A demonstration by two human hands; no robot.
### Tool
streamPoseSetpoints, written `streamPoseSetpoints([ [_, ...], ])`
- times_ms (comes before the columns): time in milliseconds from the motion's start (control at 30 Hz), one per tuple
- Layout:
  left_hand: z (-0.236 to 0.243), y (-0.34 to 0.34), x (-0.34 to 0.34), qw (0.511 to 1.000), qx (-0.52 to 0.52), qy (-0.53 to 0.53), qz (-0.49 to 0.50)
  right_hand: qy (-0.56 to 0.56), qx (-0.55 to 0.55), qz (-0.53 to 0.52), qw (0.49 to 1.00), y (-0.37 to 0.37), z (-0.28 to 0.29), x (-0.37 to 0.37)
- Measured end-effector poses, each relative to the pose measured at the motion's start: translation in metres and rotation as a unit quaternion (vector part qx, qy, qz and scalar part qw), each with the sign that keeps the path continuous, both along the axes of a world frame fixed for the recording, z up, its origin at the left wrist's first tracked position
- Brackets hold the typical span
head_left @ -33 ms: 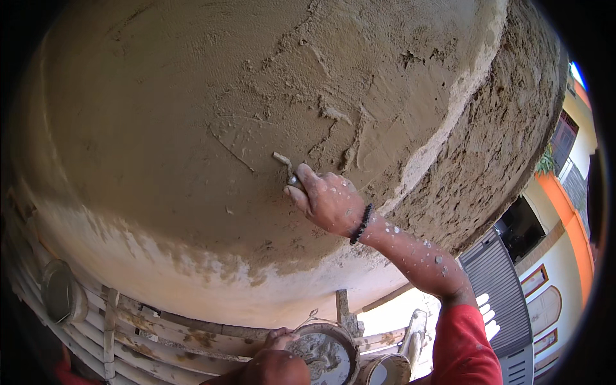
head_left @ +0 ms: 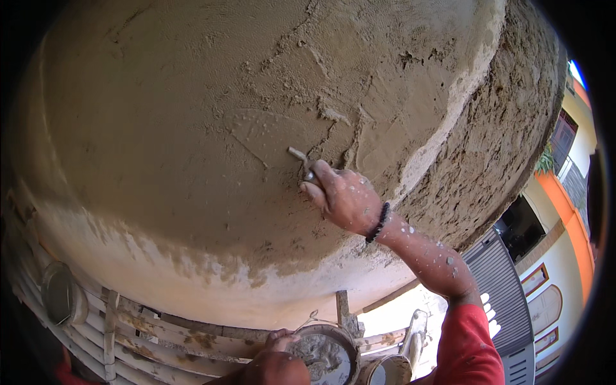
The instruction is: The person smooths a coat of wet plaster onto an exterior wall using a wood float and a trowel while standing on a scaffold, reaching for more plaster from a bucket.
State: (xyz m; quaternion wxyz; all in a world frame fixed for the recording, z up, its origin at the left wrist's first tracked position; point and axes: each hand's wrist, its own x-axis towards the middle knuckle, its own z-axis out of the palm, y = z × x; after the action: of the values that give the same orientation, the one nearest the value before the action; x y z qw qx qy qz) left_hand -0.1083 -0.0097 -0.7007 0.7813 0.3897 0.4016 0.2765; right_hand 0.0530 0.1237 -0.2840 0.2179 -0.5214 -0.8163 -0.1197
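Right now the step looks like spreading: wet grey-brown plaster coat (head_left: pixel 192 128) covers most of the wall overhead, and the right hand (head_left: pixel 343 196) is up against it, fingers closed round the handle of a small metal trowel (head_left: pixel 298 156). Trowel blade lies flat on the plaster, touching it, just left of a rough ridged patch (head_left: pixel 333 115) that isn't smoothed yet. Smooth area sits to the left & below; the coarse, uncoated wall edge (head_left: pixel 507 128) runs down the right side.

Left hand (head_left: pixel 273 366) is low at the bottom edge, gripping the rim of a round mortar-filled bowl (head_left: pixel 324 356), held near the body, well apart from the trowel. Mortar in it looks partly used, approx half full, though hard to tell.

Judgement on the next move: the ridges beside the blade want a firm flat pass w/ steady pressure, blade angle kept low so it doesn't gouge; fresh mix from the bowl is prob needed for the thin spots near the pale lower band (head_left: pixel 256 282).

Count:
- 2 hands, both the person's own, both closed on something
- 1 trowel
- 1 bowl w/ mortar
- 1 more round container (head_left: pixel 385 371) just right of the bowl, contents unclear
- 1 black bead bracelet (head_left: pixel 378 223) on the right wrist
- 1 red sleeve (head_left: pixel 471 346) on the right arm
- 1 round pan-like thing (head_left: pixel 61 295) at lower left, on weathered wooden scaffold planks (head_left: pixel 160 333); plank nr too blurred to count.
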Motion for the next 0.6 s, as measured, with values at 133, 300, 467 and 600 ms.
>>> streamPoseSetpoints([
  [133,-0.009,0.001,0.002,1.000,0.015,0.009,-0.006,0.026,0.117,-0.120,0.986,-0.036,0.086,0.083],
  [300,-0.033,0.006,0.002,0.999,0.037,0.033,-0.010,0.042,0.183,-0.154,0.970,-0.059,0.162,0.157],
  [467,-0.005,0.004,0.001,0.999,0.025,0.022,-0.007,0.222,0.148,-0.142,0.953,-0.086,0.174,0.191],
  [600,0.003,0.001,-0.002,1.000,0.021,0.023,0.002,0.053,0.217,-0.117,0.968,-0.104,0.113,0.192],
])
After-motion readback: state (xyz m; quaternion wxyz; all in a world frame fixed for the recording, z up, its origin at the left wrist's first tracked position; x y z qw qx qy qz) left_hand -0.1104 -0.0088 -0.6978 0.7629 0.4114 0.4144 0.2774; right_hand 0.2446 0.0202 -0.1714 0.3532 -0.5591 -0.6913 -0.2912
